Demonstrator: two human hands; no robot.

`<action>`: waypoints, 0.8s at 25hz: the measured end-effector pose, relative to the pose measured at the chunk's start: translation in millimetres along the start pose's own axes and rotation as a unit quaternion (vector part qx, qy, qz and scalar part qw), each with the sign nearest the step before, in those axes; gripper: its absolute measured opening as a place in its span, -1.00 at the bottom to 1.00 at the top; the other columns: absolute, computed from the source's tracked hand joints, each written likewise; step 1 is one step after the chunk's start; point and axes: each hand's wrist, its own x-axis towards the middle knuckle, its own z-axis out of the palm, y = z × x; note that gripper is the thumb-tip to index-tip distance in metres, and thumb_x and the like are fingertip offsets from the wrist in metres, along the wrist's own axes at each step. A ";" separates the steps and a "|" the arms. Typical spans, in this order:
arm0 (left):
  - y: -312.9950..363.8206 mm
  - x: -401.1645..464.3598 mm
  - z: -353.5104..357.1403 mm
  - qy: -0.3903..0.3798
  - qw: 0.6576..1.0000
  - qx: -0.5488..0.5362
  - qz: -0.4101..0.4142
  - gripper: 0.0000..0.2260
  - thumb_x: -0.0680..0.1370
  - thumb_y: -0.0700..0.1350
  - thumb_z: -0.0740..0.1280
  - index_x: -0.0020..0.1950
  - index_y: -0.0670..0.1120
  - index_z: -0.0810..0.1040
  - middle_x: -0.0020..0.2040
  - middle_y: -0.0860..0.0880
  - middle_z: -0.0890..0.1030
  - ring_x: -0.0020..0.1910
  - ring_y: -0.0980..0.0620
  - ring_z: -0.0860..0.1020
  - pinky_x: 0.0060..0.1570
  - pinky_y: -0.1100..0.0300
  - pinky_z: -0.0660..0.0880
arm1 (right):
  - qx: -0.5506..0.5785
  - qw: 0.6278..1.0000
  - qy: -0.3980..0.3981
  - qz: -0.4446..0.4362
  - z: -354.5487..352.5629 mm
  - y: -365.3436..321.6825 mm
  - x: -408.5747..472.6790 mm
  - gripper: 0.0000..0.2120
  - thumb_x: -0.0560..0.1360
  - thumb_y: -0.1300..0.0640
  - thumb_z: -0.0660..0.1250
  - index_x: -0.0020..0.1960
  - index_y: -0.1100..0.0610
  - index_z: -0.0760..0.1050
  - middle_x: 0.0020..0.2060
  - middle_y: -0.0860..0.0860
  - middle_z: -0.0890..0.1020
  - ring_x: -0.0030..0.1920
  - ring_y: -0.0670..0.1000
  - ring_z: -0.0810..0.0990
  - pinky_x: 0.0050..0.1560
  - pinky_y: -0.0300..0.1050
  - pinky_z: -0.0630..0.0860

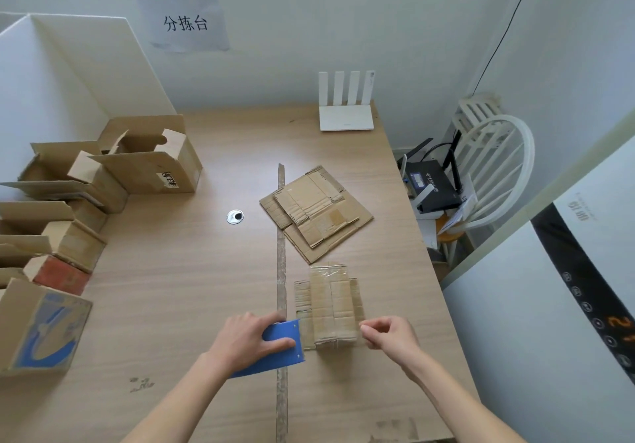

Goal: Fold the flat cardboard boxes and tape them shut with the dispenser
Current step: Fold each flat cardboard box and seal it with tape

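The head view shows the left hand (249, 337) holding the blue tape dispenser (275, 349) on the table (171, 288), while the right hand (390, 336) pinches its fingers at the edge of the small flat cardboard box (331, 307), with more flat boxes (314, 210) farther back.

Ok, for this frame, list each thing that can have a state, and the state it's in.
left hand: grips the blue tape dispenser
right hand: fingertips pinched together beside the small box; any tape between them is too thin to tell
small box: on the table, clear tape over its top seam
flat cardboard stack: unfolded
boxes at left: folded up, top flaps open
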 end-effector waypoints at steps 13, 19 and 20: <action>8.1 13.2 26.4 -0.027 0.998 0.064 -0.005 -0.43 0.44 0.52 0.04 0.22 0.19 0.44 -0.15 0.06 0.61 -0.24 -0.01 0.51 -0.25 0.10 0.39 | -0.100 0.992 0.070 0.033 10.9 26.3 25.4 -0.87 0.45 0.18 0.52 -0.26 0.04 0.68 -0.37 -0.02 0.72 -0.34 -0.04 0.66 -0.02 0.03 0.68; 24.4 30.2 44.5 -0.022 0.996 0.088 -0.027 -0.46 0.44 0.49 0.03 0.16 0.14 0.42 -0.13 0.04 0.65 -0.20 -0.04 0.60 -0.30 0.11 0.39 | -0.219 0.970 0.099 0.039 39.3 26.8 28.6 -0.69 0.59 0.11 0.36 0.33 0.03 0.58 0.26 0.05 0.66 0.27 0.10 0.60 0.26 -0.11 0.49; 26.0 30.1 46.0 -0.029 0.995 0.088 -0.032 -0.47 0.45 0.48 0.05 0.16 0.13 0.43 -0.14 0.05 0.65 -0.20 -0.03 0.60 -0.28 0.11 0.43 | -0.241 0.966 0.074 0.057 39.1 30.6 28.2 -0.48 0.61 0.10 0.33 0.55 0.03 0.35 0.40 0.05 0.54 0.38 0.12 0.52 0.33 -0.12 0.41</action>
